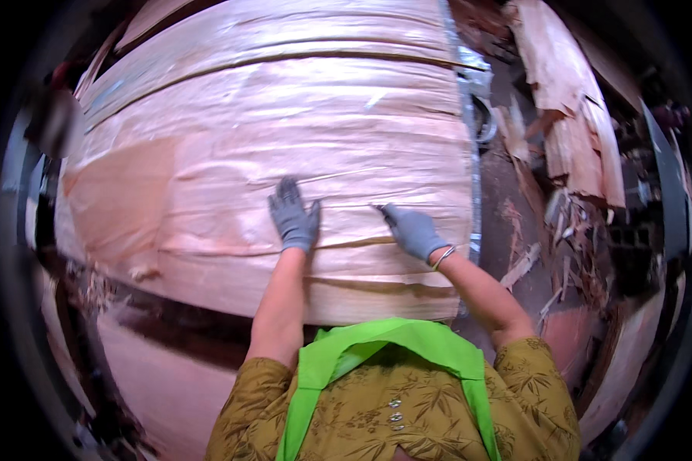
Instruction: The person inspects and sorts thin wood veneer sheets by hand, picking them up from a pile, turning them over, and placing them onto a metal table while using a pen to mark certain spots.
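Here, pale pink veneer sheet [284,138] lies thin, wrinkled, w/ long grain cracks; left hand [294,219] flat, fingers spread on it, right hand [413,230] pressed flat, grey gloves.

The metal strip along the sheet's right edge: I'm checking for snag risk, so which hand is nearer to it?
Right. The right hand lies flat on the veneer sheet, close to the metal strip; the left hand rests farther left, toward the sheet's middle.

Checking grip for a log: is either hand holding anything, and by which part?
Nothing is gripped. The left hand and right hand, both gloved, lie flat on the top veneer sheet.
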`<state>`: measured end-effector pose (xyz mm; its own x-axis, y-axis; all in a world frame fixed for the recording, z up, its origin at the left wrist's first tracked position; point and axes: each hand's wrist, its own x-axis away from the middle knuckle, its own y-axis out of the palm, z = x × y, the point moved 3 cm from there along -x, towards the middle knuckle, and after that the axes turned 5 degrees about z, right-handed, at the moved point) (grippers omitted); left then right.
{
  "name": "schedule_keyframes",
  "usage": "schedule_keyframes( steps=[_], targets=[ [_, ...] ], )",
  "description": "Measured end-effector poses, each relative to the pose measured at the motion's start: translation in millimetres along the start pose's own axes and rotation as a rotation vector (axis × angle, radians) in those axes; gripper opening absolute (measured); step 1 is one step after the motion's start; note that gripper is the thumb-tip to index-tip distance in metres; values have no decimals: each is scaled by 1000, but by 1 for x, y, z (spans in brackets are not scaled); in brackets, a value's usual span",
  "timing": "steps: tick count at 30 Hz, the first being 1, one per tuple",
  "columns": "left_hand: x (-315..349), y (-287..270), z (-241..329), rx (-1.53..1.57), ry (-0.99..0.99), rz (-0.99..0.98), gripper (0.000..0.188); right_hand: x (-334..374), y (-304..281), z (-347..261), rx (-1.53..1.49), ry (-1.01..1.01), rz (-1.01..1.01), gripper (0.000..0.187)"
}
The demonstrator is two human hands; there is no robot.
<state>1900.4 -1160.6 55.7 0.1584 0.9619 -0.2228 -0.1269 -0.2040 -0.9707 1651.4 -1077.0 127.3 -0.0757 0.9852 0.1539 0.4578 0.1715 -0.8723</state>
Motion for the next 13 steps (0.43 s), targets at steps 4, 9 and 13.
schedule_keyframes(
  steps=[4, 9, 13],
  targets=[
    [-2, -1, 9, 154, -58, -69, 79, 60, 8, 27, -89, 34, -28, 34],
    [6, 17, 14, -54, 78, 36, 68, 148, -22, 43, -174, 232, 142, 14],
    [-32, 3, 28, -79, 162, -45, 67, 243, -28, 49, -24, 331, 490, 15]
  ],
)
